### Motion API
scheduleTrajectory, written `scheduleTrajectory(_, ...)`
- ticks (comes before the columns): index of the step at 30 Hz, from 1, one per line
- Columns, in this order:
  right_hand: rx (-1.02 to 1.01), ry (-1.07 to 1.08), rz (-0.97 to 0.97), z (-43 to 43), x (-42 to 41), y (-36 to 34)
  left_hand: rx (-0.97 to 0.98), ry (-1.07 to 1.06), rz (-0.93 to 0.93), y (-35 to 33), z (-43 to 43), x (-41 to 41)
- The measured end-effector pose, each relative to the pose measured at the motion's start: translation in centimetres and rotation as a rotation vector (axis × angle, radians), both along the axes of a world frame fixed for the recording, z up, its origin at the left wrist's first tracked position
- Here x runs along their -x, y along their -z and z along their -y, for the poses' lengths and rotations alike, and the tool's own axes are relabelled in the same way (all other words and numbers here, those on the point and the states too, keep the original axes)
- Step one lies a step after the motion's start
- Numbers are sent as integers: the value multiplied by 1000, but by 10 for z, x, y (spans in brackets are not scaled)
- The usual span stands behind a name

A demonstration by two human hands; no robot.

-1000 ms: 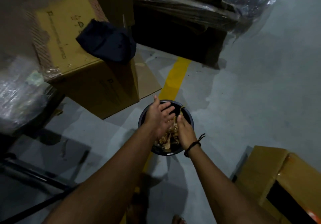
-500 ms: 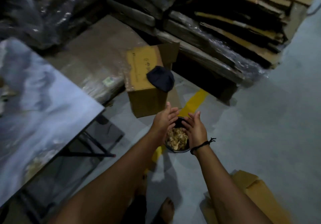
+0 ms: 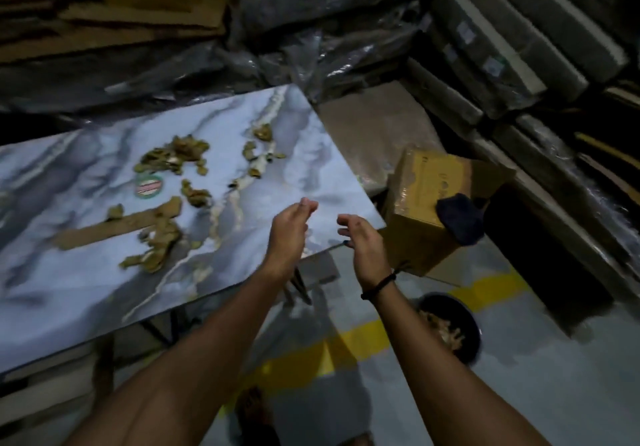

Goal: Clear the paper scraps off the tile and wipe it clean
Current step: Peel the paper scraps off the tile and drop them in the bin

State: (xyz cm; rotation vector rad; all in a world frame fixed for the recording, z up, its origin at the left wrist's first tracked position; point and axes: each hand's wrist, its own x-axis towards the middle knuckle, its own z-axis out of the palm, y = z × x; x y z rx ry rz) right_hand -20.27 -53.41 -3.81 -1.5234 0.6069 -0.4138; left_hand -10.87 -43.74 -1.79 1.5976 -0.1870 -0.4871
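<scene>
Reaching out in front of the person, both hands are up in the air by the near right corner of the tile. The left hand is over the tile. Its fingers are side by side and a little bent, and they hold nothing. The right hand is just beside the corner, with a black band on its wrist. Its fingers are loose and curved, a little apart, and they hold nothing too. The two palms face each other with a gap between them. The hands do not touch each other. I cannot tell if either one touches the tile.

The tile is big and blue-grey, with pale streaks like marble. Dark legs show under it. Brown paper scraps lie on it in small heaps, well away from the hands. One heap sits next to a long brown strip. A round sticker lies between the heaps.

Down on the floor, to the right of the right arm, is a black bucket with more brown scraps in it. It sits by a yellow line. Past the tile's corner stands a cardboard box with a dark cloth on top.
</scene>
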Motion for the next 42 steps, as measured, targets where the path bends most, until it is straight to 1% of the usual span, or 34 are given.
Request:
scheduleTrajectory(2, 81, -88, -23, -25, -34, -1, -45, -71, 127, 3, -40, -35)
scheduleTrajectory(6, 228, -212, -93, -74, -87, 11, -234, -213, 324, 23, -129, -100)
scheduleTrajectory(7, 281, -244, -110, -86, -98, 15, -304, -237, 399, 29, -152, -114)
scheduleTrajectory(9, 439, -330, -170, -106, -123, 26, -564, -269, 584, 47, -197, -139)
scheduleTrajectory(10, 541, -371, -216, -115, -136, 34, -714, -280, 621, 57, -219, -151)
scheduleTrajectory(11, 656, -406, -262, -122, -149, 41, -835, -261, 599, 64, -240, -160)
scheduleTrajectory(12, 775, -433, -296, -127, -161, 48, -911, -206, 551, 73, -260, -169)
scheduleTrajectory(14, 963, -497, -355, -137, -182, 61, -1011, -15, 502, 89, -290, -183)
scheduleTrajectory(15, 1014, -538, -394, -141, -190, 66, -1063, 74, 512, 95, -300, -187)
scheduleTrajectory(17, 1076, -596, -454, -148, -203, 77, -1149, 163, 548, 107, -308, -190)
scheduleTrajectory(20, 1121, -632, -508, -160, -217, 94, -1211, 178, 544, 118, -303, -190)
scheduleTrajectory(22, 1154, -644, -528, -171, -224, 104, -1213, 166, 563, 120, -294, -189)
scheduleTrajectory(27, 1198, -548, -608, -184, -234, 113, -1231, 126, 612, 127, -281, -193)
scheduleTrajectory(30, 1192, -542, -611, -183, -233, 116, -1254, 134, 636, 131, -282, -195)
scheduleTrajectory(33, 1162, -563, -628, -183, -237, 114, -1290, 158, 613, 134, -281, -197)
scheduleTrajectory(34, 1135, -549, -628, -183, -239, 113, -1298, 151, 611, 133, -279, -198)
scheduleTrajectory(38, 1064, -369, -572, -171, -264, 99, -1279, 72, 634, 123, -265, -215)
scheduleTrajectory(42, 1038, -269, -577, -136, -300, 94, -1278, -69, 475, 120, -262, -242)
